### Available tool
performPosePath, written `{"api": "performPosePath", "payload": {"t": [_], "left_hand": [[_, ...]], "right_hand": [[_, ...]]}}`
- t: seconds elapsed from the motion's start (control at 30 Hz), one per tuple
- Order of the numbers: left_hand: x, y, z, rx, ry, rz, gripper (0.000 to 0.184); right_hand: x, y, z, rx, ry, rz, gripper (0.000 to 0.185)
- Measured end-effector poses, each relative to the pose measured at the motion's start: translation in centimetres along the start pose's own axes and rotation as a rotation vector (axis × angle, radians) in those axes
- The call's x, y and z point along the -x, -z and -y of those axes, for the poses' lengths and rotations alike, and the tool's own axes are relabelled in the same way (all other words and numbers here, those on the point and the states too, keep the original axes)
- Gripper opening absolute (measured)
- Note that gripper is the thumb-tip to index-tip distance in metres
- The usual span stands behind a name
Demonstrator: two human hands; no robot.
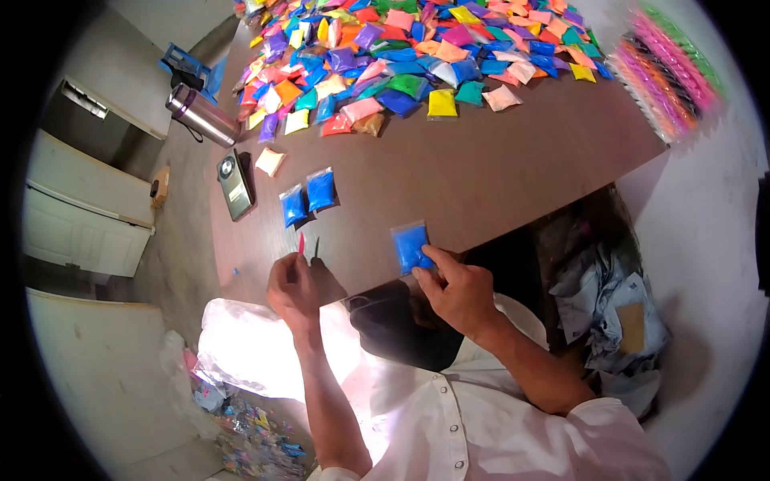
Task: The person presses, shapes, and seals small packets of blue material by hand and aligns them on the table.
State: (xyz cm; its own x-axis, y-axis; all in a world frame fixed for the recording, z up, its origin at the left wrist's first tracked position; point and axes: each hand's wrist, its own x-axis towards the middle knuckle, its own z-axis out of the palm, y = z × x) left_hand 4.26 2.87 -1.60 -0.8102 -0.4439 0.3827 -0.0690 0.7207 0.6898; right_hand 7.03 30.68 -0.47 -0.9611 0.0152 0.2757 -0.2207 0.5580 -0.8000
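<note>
My right hand (pixel 459 287) pinches the lower right edge of a blue packet (pixel 411 247), a small clear bag with blue filling, over the table's near edge. To its left, my left hand (pixel 292 290) is closed on a thin pink stick (pixel 301 243) that points up from the fingers; its exact kind is too small to tell. A dark narrow shape, perhaps its shadow, shows just right of the stick. Two more blue packets (pixel 320 189) lie side by side on the table beyond my left hand. Near them is a pale peach packet (pixel 270 162).
A large heap of colourful packets (pixel 409 84) covers the far side of the brown table (pixel 449 168). A phone (pixel 235 186) and a steel flask (pixel 202 115) stand at the left edge. Bundled coloured strips (pixel 666 76) lie at the far right. Plastic bags (pixel 241 345) are below left, crumpled packaging (pixel 613 313) below right.
</note>
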Motion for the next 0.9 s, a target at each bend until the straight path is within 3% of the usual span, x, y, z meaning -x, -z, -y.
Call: {"api": "performPosePath", "payload": {"t": [0.13, 0.2, 0.3, 0.43, 0.9], "left_hand": [[-0.5, 0.1, 1.5, -0.002, -0.033, -0.070, 0.013], [-0.4, -0.4, 1.5, -0.018, -0.041, -0.102, 0.012], [-0.3, -0.6, 1.7, 0.049, -0.032, -0.105, 0.012], [-0.4, -0.5, 1.2, 0.061, -0.020, -0.118, 0.010], [-0.3, -0.4, 1.2, 0.145, 0.031, -0.166, 0.006]], "right_hand": [[-0.5, 1.6, 0.1, 0.128, 0.043, 0.059, 0.030], [-1.9, 2.0, 0.1, 0.294, 0.391, 0.001, 0.044], [-3.3, 1.6, 0.1, 0.342, 0.450, 0.203, 0.056], [-3.3, 0.5, -1.1, 0.426, 0.485, 0.353, 0.057], [-11.1, -2.4, -0.6, 0.358, 0.497, 0.383, 0.054]]}}
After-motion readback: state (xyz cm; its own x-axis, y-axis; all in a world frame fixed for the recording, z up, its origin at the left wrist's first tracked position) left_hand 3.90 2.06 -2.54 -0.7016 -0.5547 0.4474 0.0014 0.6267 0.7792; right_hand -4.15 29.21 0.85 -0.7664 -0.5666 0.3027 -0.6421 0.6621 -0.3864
